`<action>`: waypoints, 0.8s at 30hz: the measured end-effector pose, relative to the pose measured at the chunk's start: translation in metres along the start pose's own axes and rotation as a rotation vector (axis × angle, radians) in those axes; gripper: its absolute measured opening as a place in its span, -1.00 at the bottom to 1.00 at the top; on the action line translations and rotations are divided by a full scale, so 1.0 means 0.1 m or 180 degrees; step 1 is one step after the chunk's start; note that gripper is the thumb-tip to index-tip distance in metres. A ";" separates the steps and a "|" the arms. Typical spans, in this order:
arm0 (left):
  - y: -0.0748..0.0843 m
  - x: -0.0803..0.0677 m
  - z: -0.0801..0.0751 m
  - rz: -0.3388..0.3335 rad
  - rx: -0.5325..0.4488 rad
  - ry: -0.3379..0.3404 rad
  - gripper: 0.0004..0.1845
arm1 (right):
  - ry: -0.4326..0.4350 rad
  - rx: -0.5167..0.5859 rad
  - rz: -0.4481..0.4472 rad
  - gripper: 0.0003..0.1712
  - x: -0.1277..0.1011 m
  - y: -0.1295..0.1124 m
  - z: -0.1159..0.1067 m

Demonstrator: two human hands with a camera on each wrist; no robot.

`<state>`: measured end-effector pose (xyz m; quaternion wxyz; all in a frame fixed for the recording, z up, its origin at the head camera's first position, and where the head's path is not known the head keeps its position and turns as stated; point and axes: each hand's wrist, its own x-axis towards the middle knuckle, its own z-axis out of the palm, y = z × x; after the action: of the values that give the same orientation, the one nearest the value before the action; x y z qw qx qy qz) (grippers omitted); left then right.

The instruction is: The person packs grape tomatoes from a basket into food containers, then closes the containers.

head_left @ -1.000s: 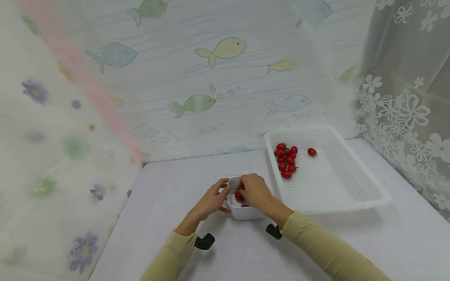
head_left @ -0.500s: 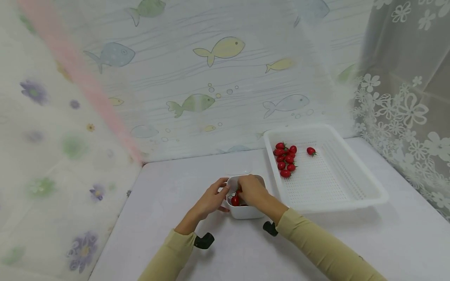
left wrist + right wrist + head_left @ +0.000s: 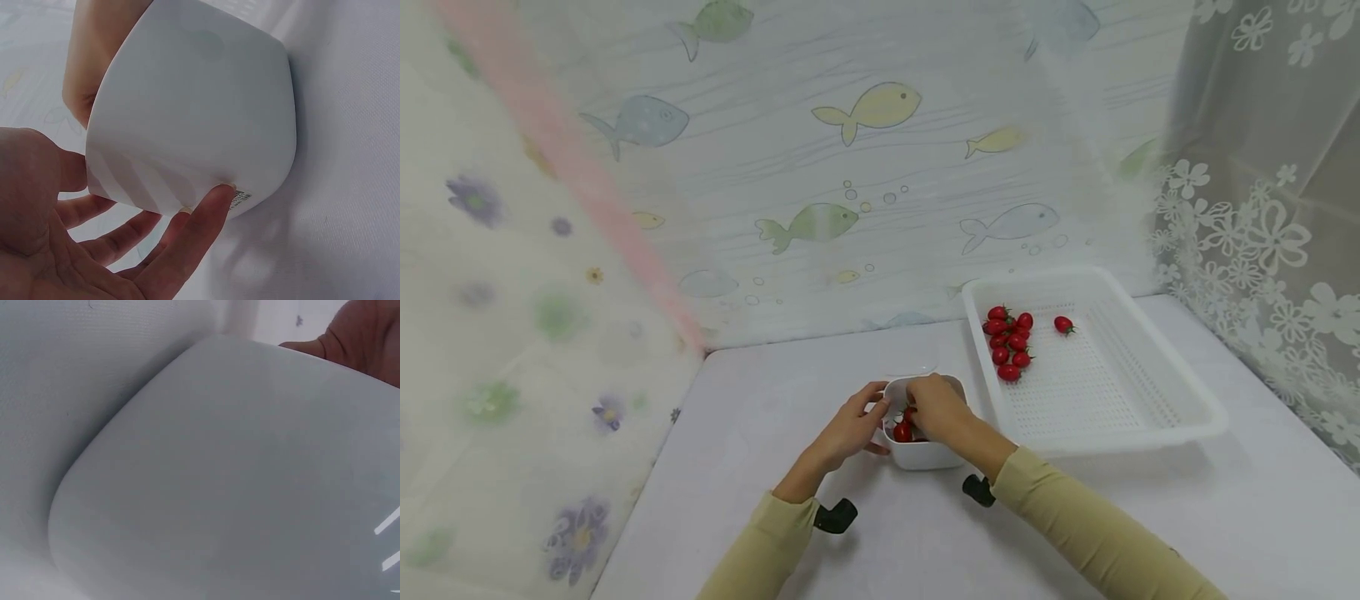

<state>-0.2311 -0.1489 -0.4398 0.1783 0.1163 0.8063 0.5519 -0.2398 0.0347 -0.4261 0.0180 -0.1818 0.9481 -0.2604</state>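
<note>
Small white glossy square bowl with rounded corners [image 3: 925, 454]: stands on the pale grey table top [image 3: 775, 392], just left of the tray, holding small red cherry tomatoes [image 3: 902, 431].

Left hand [image 3: 850, 429]: fingers straight and slightly spread, fingertips [image 3: 215, 197] touching the bowl's left outer wall; thumb at the rim.

Right hand [image 3: 938, 408]: reaches into the bowl from above, fingers bent down among the tomatoes; whether they pinch one cannot be told, the fingertips being hidden.

Large white perforated plastic tray [image 3: 1150, 392]: rectangular, on the table to the right of the bowl. Contains a cluster of red cherry tomatoes [image 3: 1009, 342] near its far left corner and a single red tomato [image 3: 1063, 324] apart to their right.

Surroundings: fish-print sheet [image 3: 865, 108] behind; white flower-lace curtain [image 3: 1262, 225] at right.
</note>
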 end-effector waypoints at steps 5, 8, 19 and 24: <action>0.00 0.00 0.01 -0.0007 -0.0010 0.0000 -0.54 | 0.0066 -0.0166 -0.0075 -0.94 -0.05 -0.04 -0.07; 0.00 0.00 0.02 0.0003 -0.0008 0.0009 -0.55 | 0.0058 -0.0136 -0.0104 -0.94 -0.09 -0.07 -0.15; -0.01 0.00 -0.01 -0.0016 0.0038 0.0039 -0.55 | -0.0142 -0.0194 -0.0204 -0.65 -0.28 -0.14 -0.61; 0.01 0.00 0.00 -0.0062 0.0054 0.0035 -0.55 | -0.0254 -0.0112 -0.0250 -0.60 -0.34 -0.04 -0.83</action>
<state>-0.2311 -0.1483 -0.4394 0.1783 0.1069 0.8130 0.5439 -0.2169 0.0839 -0.3543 0.0424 -0.2294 0.9432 -0.2367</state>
